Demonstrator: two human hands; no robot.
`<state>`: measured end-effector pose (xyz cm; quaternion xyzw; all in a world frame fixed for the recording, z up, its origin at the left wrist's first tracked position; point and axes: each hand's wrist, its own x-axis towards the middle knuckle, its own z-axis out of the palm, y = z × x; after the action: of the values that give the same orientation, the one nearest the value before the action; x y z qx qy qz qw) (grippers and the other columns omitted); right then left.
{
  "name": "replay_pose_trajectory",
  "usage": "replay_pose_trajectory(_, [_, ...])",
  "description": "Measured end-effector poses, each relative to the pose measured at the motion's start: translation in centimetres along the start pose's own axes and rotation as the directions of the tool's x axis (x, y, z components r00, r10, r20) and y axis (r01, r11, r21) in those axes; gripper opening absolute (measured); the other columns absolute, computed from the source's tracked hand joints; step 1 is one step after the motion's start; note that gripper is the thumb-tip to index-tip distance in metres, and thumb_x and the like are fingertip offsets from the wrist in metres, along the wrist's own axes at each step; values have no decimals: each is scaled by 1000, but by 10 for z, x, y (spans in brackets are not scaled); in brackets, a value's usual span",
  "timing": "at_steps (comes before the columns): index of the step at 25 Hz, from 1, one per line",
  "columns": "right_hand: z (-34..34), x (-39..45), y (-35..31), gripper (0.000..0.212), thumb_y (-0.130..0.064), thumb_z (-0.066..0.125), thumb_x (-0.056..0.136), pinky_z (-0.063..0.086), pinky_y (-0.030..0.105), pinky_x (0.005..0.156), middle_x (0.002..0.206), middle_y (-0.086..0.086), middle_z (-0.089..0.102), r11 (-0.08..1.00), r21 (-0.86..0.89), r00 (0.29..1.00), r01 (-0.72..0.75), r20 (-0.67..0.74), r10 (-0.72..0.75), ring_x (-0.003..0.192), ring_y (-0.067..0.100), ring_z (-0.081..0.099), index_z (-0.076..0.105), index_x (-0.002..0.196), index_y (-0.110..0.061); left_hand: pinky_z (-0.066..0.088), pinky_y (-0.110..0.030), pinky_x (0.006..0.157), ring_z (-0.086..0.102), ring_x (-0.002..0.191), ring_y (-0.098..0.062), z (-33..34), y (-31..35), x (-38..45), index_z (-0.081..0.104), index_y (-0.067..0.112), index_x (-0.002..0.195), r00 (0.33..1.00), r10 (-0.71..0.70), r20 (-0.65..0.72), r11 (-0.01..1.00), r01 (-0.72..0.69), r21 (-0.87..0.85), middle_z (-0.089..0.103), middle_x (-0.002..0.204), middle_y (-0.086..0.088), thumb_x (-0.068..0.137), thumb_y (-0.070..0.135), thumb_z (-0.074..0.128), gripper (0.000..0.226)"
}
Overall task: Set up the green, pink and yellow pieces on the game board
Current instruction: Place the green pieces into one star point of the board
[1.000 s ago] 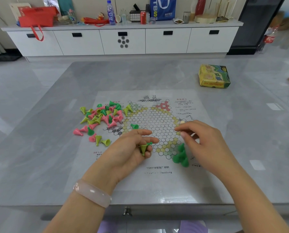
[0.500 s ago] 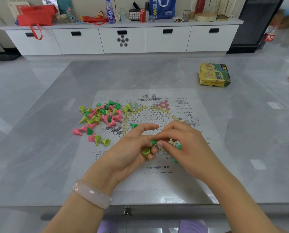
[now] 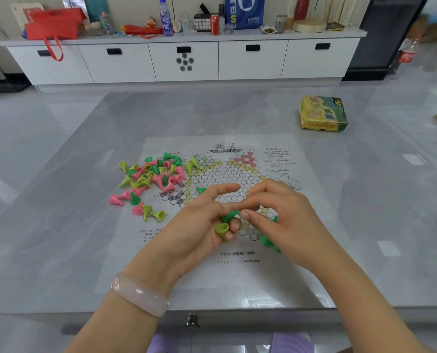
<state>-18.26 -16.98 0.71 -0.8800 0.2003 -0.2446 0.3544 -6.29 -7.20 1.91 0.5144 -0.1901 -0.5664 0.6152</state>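
Observation:
A paper game board [image 3: 237, 174] with a printed hexagon star lies flat on the grey table. A loose pile of green, pink and yellow cone pieces [image 3: 156, 174] covers its left edge. My left hand [image 3: 199, 230] is curled over the board's near part, holding a yellow-green cone [image 3: 222, 228] and a green cone [image 3: 229, 216]. My right hand [image 3: 286, 220] meets it from the right, its fingertips pinching the tip of the green cone. Several green cones [image 3: 265, 240] stand on the board's near point, partly hidden under my right hand.
A yellow-green game box [image 3: 323, 113] sits at the table's far right. One green cone [image 3: 201, 190] lies alone on the board near my left fingers. A white cabinet [image 3: 184, 59] with bottles and bags stands beyond the table. The table's front edge [image 3: 192, 314] is close to me.
My right hand has moved left from the green cones at the board's near point to my left hand and now pinches the green cone held there. My left hand stayed in place.

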Motion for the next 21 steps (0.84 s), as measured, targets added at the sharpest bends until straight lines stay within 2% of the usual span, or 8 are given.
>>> replay_pose_trajectory(4, [2,1,-3,12,-27,59,75,37,9,75,80,-20,56,997,78,1000,-12,-6,12,85,4,52,70,80,-28,36,-22,46,45,50,-13,0,-2,1,50,12,117,1000,0,9,1000,0,11,60,88,-19,89,-5,32,37])
replay_pose_trajectory(8, [2,0,-4,10,-18,64,77,39,8,74,78,-16,58,992,126,1000,-11,17,9,81,3,54,71,80,-23,38,-21,45,45,51,-13,-2,-2,2,50,11,117,999,-11,32,1000,10,20,62,93,-20,90,-4,33,35])
replay_pose_trajectory(11, [-4,1,-4,5,-22,64,79,40,10,73,80,-10,62,985,156,997,-71,-17,74,81,6,55,69,77,-24,39,-21,46,47,51,-12,-3,-1,1,52,11,116,1000,-28,14,999,27,37,61,96,-16,91,1,37,31])
replay_pose_trajectory(13, [-15,2,1,12,-21,64,81,41,12,74,81,-13,62,988,85,987,-131,-86,138,81,3,56,65,74,-31,38,-22,50,46,53,-11,-6,0,3,55,10,107,995,-21,-95,998,27,60,63,98,-13,88,0,37,28])
replay_pose_trajectory(15, [-26,2,8,20,-20,62,81,39,16,77,84,-15,60,981,-59,978,-183,-110,175,84,3,55,59,71,-36,35,-25,56,45,60,-12,-12,2,6,56,8,97,976,6,-218,998,7,61,61,99,-12,81,-9,35,32])
replay_pose_trajectory(18, [-27,0,14,13,-22,62,81,33,22,84,93,-9,58,959,-159,971,-236,-2,238,98,11,50,61,72,-31,34,-22,58,43,73,-13,-21,5,9,55,10,87,943,74,-325,991,-34,128,56,94,-9,71,-21,27,45])
replay_pose_trajectory(21, [-19,0,15,8,-23,63,81,30,21,85,99,-7,56,949,-235,961,-210,130,244,106,13,46,63,74,-28,35,-21,59,43,72,-13,-24,3,10,54,10,84,919,103,-381,985,-40,170,55,88,-7,73,-23,24,46])
